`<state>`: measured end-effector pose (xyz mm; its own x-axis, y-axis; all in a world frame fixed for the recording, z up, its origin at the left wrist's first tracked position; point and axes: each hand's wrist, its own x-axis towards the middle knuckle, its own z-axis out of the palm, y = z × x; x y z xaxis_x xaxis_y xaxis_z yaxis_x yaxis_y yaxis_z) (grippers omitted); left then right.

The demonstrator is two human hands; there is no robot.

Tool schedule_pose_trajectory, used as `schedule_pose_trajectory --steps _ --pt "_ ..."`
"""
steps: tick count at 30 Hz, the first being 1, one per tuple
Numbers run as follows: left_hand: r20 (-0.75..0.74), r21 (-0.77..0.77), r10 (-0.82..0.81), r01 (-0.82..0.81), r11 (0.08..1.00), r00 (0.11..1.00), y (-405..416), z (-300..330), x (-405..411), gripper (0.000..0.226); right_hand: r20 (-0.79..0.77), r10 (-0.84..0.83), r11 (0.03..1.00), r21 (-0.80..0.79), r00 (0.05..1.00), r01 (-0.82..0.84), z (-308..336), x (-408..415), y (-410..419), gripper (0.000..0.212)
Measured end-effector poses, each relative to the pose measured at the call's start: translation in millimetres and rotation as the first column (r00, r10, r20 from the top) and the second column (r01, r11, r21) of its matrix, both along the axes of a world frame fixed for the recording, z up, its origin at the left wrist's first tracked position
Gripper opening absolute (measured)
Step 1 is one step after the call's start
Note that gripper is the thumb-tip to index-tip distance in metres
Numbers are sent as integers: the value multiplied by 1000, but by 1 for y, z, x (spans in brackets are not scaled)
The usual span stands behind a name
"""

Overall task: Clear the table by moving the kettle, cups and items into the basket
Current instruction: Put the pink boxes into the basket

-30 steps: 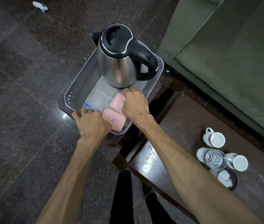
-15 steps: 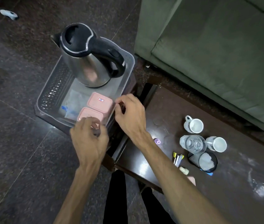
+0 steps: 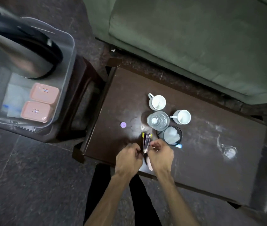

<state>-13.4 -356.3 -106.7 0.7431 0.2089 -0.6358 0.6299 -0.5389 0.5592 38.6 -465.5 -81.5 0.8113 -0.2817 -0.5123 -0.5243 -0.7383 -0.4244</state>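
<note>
While the basket (image 3: 67,51) on the stool (image 3: 80,101) at far left already holds the kettle (image 3: 20,51) and two pink boxes (image 3: 39,103), the table (image 3: 211,160) is not cleared yet

Left to right on the table: small purple disc (image 3: 123,124), then a bundle of thin sachets/sticks (image 3: 146,141) near the front edge, then a water bottle (image 3: 158,120) with two white cups (image 3: 157,102) just behind and to its right, black coaster with something white on it (image 3: 172,135) just in front of the bottle

Left hand (image 3: 128,158) and right hand (image 3: 160,156) close in on the near end of the stick bundle, fingers curled narrow. Looks like pinching it together, but can't tell if either hand has it gripped or only touches it

Risks, my read:
- bundle is loose, thin pieces. Uneven pinch → sticks fan out or drop on the way to the basket
- bottle and coaster sit just beside the bundle tips; a sweep on lift could knock the bottle
- basket is filling up: kettle takes the back, boxes the front right, so cups need careful placing or they tip

Hard to make out: something pale pink (image 3: 149,165) under the right wrist, mostly hidden. Kettle cut off at top left and blurred. Can't read what the sticks are. A blue-tipped thing (image 3: 179,145) pokes out by the coaster, unclear
</note>
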Motion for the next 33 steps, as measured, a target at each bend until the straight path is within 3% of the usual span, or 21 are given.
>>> schedule_pose_trajectory --steps 5,12,17,21,25,29,33 --pt "-81 -54 -13 8 998 997 -45 -14 -16 30 -85 -88 990 -117 992 78 -8 -19 -58 21" --pt "-97 -44 82 -86 995 992 -81 -28 -23 18 -252 -16 999 -38 967 7 -32 -29 -95 25" --pt "-139 -35 133 -139 990 981 -85 -34 -29 28 -266 -10 999 -40 964 -1 -34 -31 -103 30" --pt "-126 -42 187 -194 980 974 -75 -25 -35 21 -231 104 994 -8 968 -108 -23 -27 -97 28" --pt "-28 -39 370 -371 928 929 -46 1 -35 4 -134 189 980 95 973 -177 -5 -15 -69 27" --pt "96 -99 524 -515 851 846 5 33 -28 11 3 255 936 250 967 -247 15 3 -9 28" --pt "267 -62 602 -610 790 752 77 60 -14 16 136 353 856 352 926 -378 37 30 72 30"
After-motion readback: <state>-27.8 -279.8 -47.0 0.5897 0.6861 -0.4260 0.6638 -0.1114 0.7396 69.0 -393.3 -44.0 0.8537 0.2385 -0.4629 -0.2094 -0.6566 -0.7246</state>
